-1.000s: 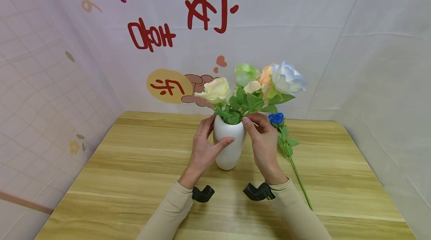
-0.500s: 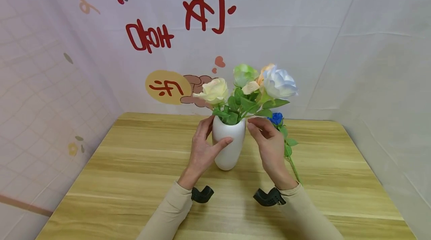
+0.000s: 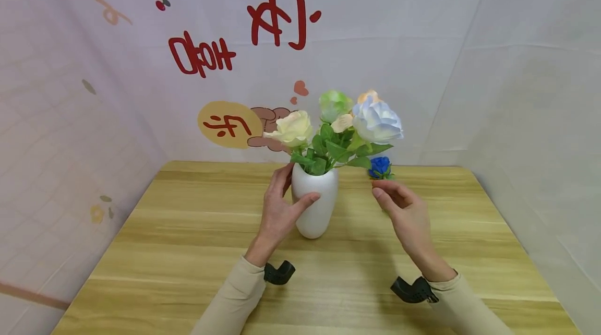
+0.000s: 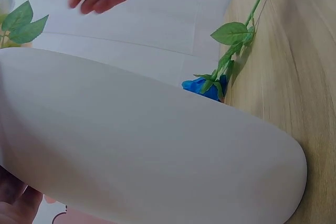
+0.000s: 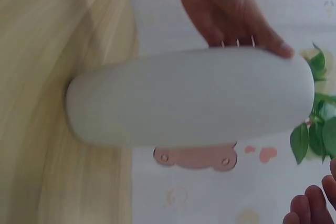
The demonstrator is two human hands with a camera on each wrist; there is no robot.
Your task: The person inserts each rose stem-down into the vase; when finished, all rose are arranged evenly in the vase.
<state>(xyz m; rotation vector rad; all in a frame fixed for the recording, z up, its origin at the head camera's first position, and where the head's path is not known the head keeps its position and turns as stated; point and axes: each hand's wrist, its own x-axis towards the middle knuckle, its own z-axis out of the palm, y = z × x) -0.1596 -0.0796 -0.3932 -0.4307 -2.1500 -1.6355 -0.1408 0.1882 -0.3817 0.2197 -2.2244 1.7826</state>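
A white vase (image 3: 313, 207) stands on the wooden table, slightly tilted in the head view. My left hand (image 3: 277, 215) grips its left side, thumb across the front and fingers behind. Artificial flowers fill it: a cream rose (image 3: 293, 129), a green bloom (image 3: 334, 106), a pale blue bloom (image 3: 377, 121) and a peach one (image 3: 369, 96) partly hidden behind. To the right of the vase, my right hand (image 3: 407, 217) hovers with loosely bent fingers and nothing between them. Beyond it lies a blue rose (image 3: 379, 166), its stem mostly hidden by that hand; the left wrist view shows its green stem (image 4: 257, 3).
The wooden table (image 3: 188, 251) ends at a white printed cloth backdrop (image 3: 399, 27) just behind the vase. More cloth walls off the left and right sides. Each wrist carries a black camera mount (image 3: 413, 290).
My right hand has let go near the vase rim and moved right, toward the blue rose. The pale blue bloom has swung left. My left hand keeps its grip on the vase.
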